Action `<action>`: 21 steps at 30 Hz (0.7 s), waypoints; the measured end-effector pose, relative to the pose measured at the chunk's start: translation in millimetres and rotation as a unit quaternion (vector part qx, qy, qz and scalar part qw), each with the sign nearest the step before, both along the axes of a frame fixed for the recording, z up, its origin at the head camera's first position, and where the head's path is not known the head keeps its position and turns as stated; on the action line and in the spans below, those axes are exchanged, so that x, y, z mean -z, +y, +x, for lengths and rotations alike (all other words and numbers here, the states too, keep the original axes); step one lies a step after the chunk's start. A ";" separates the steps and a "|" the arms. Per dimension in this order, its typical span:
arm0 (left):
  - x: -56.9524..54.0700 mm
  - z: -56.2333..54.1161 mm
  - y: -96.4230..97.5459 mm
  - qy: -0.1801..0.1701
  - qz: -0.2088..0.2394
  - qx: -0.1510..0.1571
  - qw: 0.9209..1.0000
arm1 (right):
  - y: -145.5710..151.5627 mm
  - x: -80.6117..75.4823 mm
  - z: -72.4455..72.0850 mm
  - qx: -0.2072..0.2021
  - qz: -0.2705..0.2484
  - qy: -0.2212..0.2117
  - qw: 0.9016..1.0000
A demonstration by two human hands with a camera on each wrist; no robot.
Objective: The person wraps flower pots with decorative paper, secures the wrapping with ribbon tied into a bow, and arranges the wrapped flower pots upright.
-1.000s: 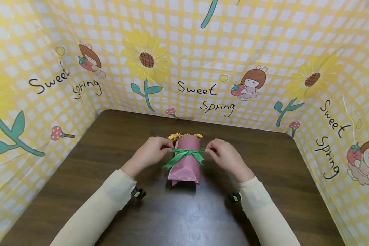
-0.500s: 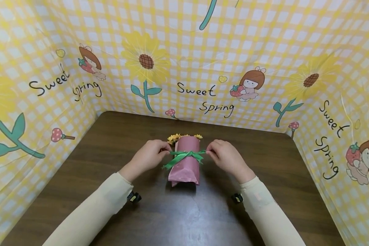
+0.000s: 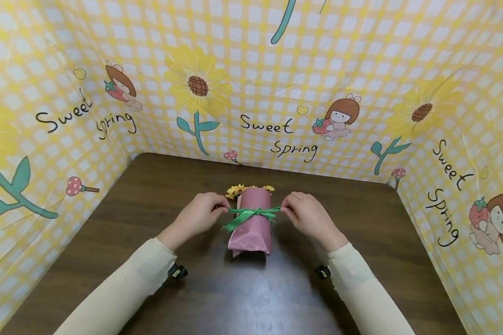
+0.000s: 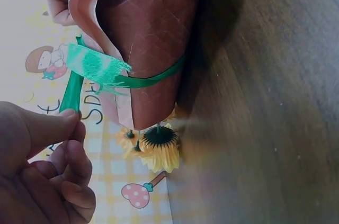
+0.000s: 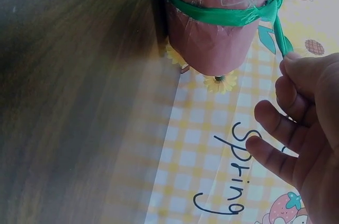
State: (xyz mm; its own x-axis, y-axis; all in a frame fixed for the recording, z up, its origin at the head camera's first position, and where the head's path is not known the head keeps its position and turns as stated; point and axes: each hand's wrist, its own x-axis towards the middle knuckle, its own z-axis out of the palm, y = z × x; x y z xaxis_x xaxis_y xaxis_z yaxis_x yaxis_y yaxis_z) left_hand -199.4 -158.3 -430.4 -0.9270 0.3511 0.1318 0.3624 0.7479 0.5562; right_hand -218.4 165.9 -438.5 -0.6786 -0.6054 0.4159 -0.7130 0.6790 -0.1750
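Observation:
A bouquet wrapped in pink paper (image 3: 251,237) lies on the table, its yellow flowers (image 3: 236,190) poking out at the far end. Round its middle runs a green ribbon (image 3: 245,216), knotted on top, with a frayed tail hanging toward the left. My left hand (image 3: 201,213) pinches one part of the ribbon between thumb and forefinger, to the left of the wrap. On the other side my right hand (image 3: 310,214) pinches the opposite part, its remaining fingers loosely bent in the right wrist view. Both stretches of ribbon look taut.
The dark wooden table (image 3: 218,298) spreads around the bouquet. A yellow checked cloth (image 3: 251,83) with printed flowers and lettering stands as walls at the back and both sides. A black strap piece (image 3: 177,271) shows at the left wrist.
My left hand has drawn slightly outward to the left, lengthening the pulled ribbon. The loops and tail at the knot look smaller on the right side. My right hand has barely moved.

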 end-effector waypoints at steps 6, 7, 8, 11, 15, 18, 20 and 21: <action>-1.4 0.3 -2.9 -0.008 0.001 0.004 1.000 | -0.2 -1.8 0.7 0.002 0.006 0.005 1.000; -1.2 0.1 -3.0 -0.008 0.001 0.004 1.000 | 0.3 -1.6 0.7 0.003 0.008 0.005 1.000; -1.1 0.0 -3.1 -0.008 0.000 0.004 1.000 | 0.7 -1.5 0.6 0.003 0.008 0.006 1.000; -1.1 -0.3 -3.5 -0.005 -0.001 0.003 1.000 | 2.0 -1.6 0.1 0.002 0.007 0.009 1.000; -0.7 -0.7 -3.5 -0.004 0.000 0.003 1.000 | 3.6 0.0 -0.6 0.004 0.006 0.008 1.000; 0.4 -1.0 -4.0 -0.008 -0.001 0.002 1.000 | 4.6 2.0 -1.1 0.005 0.009 0.006 1.000; 0.5 -1.2 -4.1 -0.012 -0.002 -0.004 1.000 | 5.4 2.6 -1.3 0.005 0.009 0.007 1.000; 0.3 -1.3 -4.2 -0.013 -0.002 -0.006 1.000 | 5.8 2.6 -1.5 0.006 0.009 0.008 1.000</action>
